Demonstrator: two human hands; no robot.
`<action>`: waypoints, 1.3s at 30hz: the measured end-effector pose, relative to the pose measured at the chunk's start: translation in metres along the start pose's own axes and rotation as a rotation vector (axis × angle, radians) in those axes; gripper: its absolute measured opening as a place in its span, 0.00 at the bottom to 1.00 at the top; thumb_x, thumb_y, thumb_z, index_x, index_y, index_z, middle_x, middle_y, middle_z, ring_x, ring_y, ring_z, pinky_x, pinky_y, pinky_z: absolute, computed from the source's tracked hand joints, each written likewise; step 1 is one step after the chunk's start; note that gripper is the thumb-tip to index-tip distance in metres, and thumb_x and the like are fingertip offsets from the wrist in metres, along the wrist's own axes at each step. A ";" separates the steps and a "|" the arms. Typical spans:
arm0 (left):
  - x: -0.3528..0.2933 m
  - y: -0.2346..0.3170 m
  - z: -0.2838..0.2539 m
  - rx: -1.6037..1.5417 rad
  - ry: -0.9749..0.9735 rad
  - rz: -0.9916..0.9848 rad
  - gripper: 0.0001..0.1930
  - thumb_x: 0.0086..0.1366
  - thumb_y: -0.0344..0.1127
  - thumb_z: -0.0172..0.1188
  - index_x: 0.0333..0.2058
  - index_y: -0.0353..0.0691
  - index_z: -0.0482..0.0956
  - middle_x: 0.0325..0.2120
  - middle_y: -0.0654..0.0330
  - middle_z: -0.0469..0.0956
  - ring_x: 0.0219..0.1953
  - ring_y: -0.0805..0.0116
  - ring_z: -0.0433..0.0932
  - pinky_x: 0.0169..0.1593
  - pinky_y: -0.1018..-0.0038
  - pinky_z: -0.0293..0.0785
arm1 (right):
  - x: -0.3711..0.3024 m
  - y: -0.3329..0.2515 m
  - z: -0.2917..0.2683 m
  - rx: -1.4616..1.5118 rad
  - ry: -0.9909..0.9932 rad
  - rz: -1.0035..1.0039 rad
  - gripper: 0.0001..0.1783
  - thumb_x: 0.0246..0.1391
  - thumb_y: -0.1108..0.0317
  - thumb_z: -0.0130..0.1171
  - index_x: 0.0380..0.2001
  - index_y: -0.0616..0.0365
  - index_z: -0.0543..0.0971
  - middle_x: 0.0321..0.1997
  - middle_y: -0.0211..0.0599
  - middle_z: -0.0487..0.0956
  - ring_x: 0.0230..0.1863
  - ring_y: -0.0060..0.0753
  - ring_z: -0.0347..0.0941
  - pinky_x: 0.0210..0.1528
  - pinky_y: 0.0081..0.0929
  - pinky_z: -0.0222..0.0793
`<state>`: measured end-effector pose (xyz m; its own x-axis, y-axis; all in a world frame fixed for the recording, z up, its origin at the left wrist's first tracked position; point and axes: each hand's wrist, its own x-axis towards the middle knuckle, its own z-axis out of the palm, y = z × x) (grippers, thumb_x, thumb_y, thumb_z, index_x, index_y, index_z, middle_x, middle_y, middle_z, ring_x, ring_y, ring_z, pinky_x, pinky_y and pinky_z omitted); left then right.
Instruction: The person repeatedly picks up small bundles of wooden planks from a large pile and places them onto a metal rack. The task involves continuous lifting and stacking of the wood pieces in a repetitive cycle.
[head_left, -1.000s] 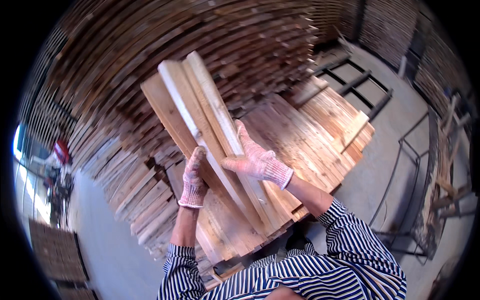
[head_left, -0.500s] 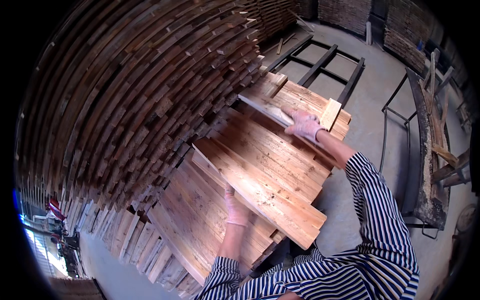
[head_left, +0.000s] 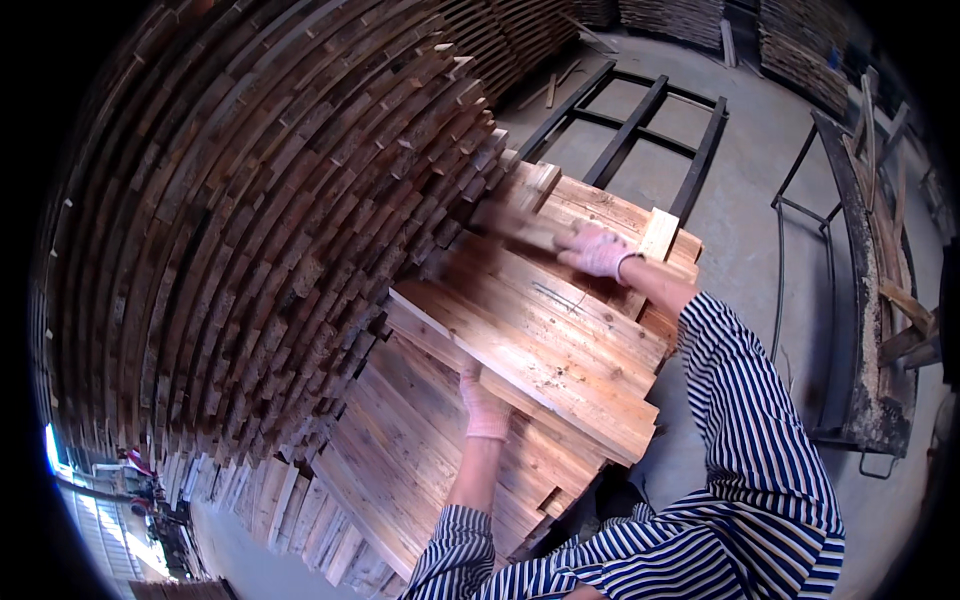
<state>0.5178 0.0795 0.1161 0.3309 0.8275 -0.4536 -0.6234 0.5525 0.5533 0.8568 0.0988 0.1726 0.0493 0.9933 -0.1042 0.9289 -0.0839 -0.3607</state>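
Note:
My left hand [head_left: 486, 405], in a pale pink glove, grips the near edge of a wooden board [head_left: 540, 375] that lies tilted over the others. The thumb shows along the edge; the fingers are hidden beneath. Farther off, my right hand [head_left: 597, 250], gloved too, is closed on another wooden board [head_left: 515, 225], smeared by motion. That board sits at the far side of a row of planed planks [head_left: 560, 300], close to two short crosswise battens, the right batten [head_left: 657, 236] and the left batten [head_left: 540, 185]. More light boards [head_left: 400, 440] lie below my left hand.
A tall stack of rough-edged boards [head_left: 250, 230] rises at the left, close to the planks. Beyond stands a black metal frame [head_left: 628, 125] on the concrete floor. A dark metal rack [head_left: 850, 290] with scrap wood is at the right. More board stacks line the back.
The board under my right hand, seen on edge before, is now blurred and turned, shifted slightly left. My right hand has moved a little down and left. My left hand keeps its grip.

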 end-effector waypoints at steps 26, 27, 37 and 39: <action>0.026 -0.017 0.062 0.009 -0.158 0.038 0.42 0.64 0.61 0.64 0.68 0.39 0.66 0.65 0.52 0.70 0.66 0.51 0.68 0.71 0.53 0.62 | -0.037 -0.058 -0.008 0.326 -0.117 0.057 0.39 0.69 0.36 0.45 0.65 0.59 0.70 0.63 0.53 0.75 0.61 0.54 0.72 0.66 0.48 0.68; 0.025 -0.020 0.078 0.040 -0.161 0.071 0.41 0.65 0.60 0.63 0.68 0.39 0.66 0.65 0.52 0.70 0.66 0.51 0.68 0.71 0.53 0.63 | -0.052 -0.058 -0.006 0.743 -0.181 0.073 0.42 0.67 0.35 0.48 0.68 0.58 0.66 0.65 0.51 0.73 0.62 0.50 0.73 0.68 0.45 0.68; 0.036 -0.048 0.138 0.026 -0.219 -0.047 0.35 0.68 0.62 0.58 0.65 0.43 0.72 0.63 0.56 0.74 0.63 0.54 0.72 0.70 0.56 0.66 | -0.066 0.001 -0.061 1.051 -0.101 0.095 0.53 0.55 0.40 0.70 0.76 0.47 0.59 0.62 0.43 0.78 0.61 0.36 0.74 0.65 0.34 0.70; 0.042 -0.064 0.139 0.070 -0.222 -0.187 0.38 0.67 0.65 0.58 0.65 0.43 0.71 0.64 0.55 0.73 0.64 0.52 0.71 0.70 0.55 0.64 | -0.037 0.068 -0.048 0.512 0.204 0.011 0.50 0.54 0.34 0.65 0.75 0.36 0.62 0.60 0.47 0.80 0.62 0.44 0.74 0.66 0.41 0.67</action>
<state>0.6703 0.0928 0.1584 0.5873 0.7078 -0.3927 -0.4892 0.6969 0.5245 0.9353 0.0601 0.1964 0.1754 0.9830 0.0535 0.6332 -0.0710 -0.7707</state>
